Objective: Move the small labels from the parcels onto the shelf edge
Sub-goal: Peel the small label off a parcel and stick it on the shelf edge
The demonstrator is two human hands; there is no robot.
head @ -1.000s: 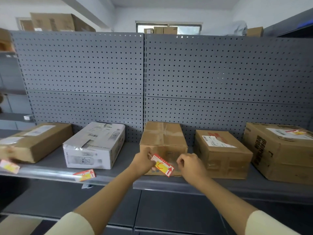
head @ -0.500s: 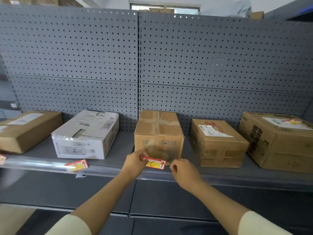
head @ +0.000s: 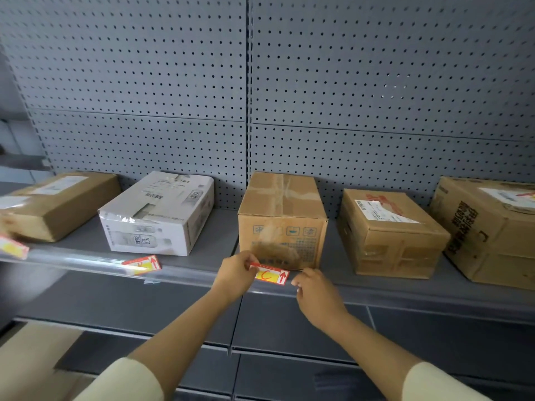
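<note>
Pinching the flimsy label (head: 272, 274) by its left end in my left grip (head: 234, 273) (light card, I'd guess, easily bent), I have my right grip (head: 315, 296) hovering empty beside it.

We see soft, even light, no hard shadows. Glare streaks the glossy grey metal shelf edge (head: 75, 260) at left. Far-left brown cardboard parcel (head: 58, 206) smeared with blur. Wide-angle bend bows the grey perforated back panel (head: 173, 68) near the edges.

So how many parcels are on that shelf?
5, left to right: flat brown box, white box, taped brown box, labelled brown box, large brown box. Others may sit outside view.
</note>
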